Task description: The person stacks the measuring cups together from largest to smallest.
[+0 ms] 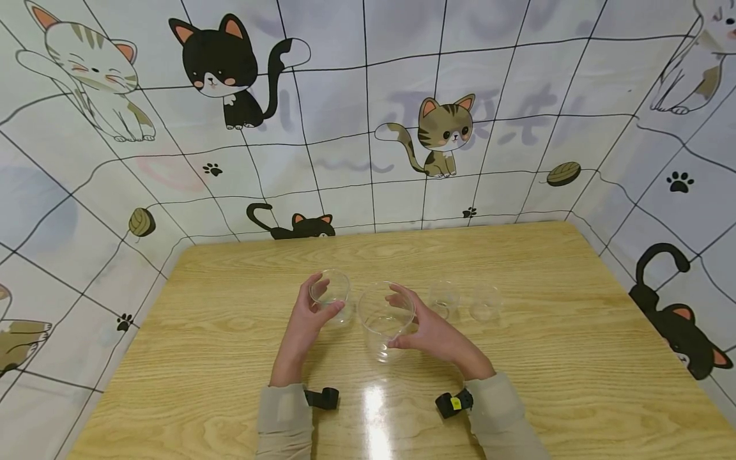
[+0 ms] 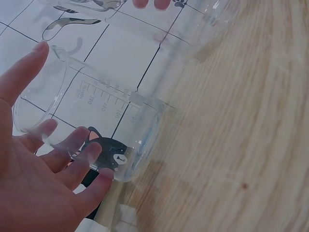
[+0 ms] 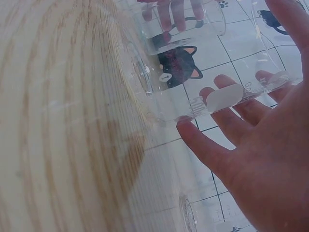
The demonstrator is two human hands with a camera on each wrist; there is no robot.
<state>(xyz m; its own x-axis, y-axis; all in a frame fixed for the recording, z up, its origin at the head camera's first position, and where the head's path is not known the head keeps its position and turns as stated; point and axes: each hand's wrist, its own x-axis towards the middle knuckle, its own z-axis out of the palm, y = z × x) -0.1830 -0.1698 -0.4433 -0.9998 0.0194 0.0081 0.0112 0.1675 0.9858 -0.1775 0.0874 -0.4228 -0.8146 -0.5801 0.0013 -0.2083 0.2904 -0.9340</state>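
The cat-print wall [image 1: 345, 102] runs past the frame edges, cutting off some of its cats; the table [image 1: 218, 358] below loses its near edge. Both sleeves [image 1: 284, 415] are cut off at the bottom. The right hand [image 1: 425, 329] curves around the right side of the big beaker [image 1: 386, 322], thumb on the near side, fingers partly behind glass. The left hand [image 1: 307, 316] likewise grips the small beaker [image 1: 333, 294] from its left. The beakers stand just beside each other near the table's middle, upright, mouths up, long axes vertical; whether their bases touch the table is hard to tell. The small beaker's lip shows by the left thumb in the left wrist view, its scale running from base toward rim, some figures too blurred to read. Two small glasses [image 1: 444, 300] to the right are so clear that their outlines barely show. A white patch [image 3: 225, 98] on the big beaker covers part of the right fingers. Each wrist wears a black camera [image 1: 324, 398].
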